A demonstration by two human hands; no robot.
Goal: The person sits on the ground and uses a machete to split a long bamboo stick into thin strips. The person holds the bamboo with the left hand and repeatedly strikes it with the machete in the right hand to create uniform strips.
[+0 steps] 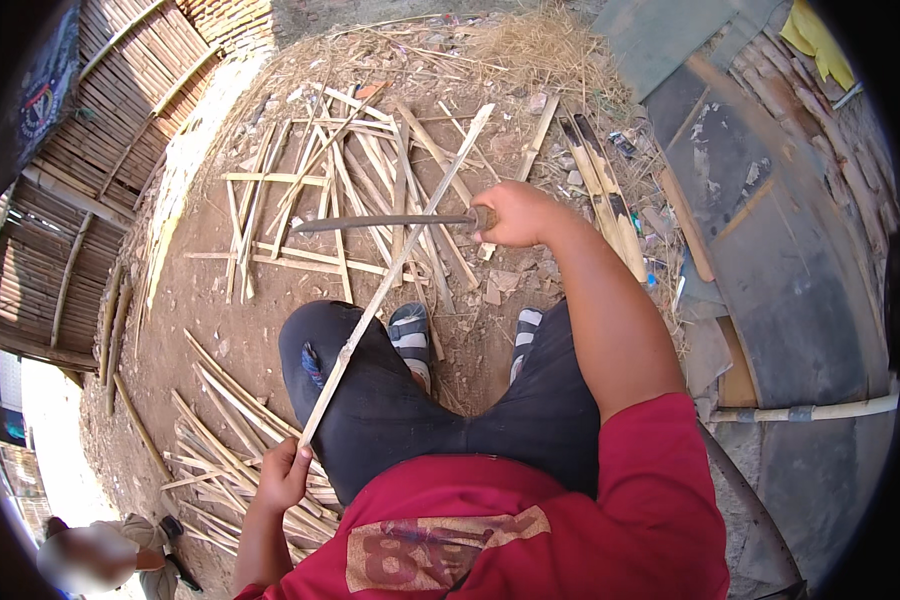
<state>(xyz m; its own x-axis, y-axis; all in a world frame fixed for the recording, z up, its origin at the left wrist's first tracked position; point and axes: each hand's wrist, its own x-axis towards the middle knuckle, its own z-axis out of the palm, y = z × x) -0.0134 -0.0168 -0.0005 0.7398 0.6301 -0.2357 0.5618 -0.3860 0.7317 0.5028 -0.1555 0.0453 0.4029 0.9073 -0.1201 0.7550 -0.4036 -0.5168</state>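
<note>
Head view: left hand (285, 475) grips the near end of a bamboo strip (390, 270) slanting over the knee (345, 370). Farther out, right hand (515, 215) clasps a knife (380, 223) laid across it. Shaving looks underway; next stroke needs steady blade angle.

A pale, matt bamboo strip (395, 262) crosses a dull grey metal blade (380, 223) above rough, dry dirt ground (200, 300).

Dark round-emblem banner (40, 95), upper left corner.
</note>
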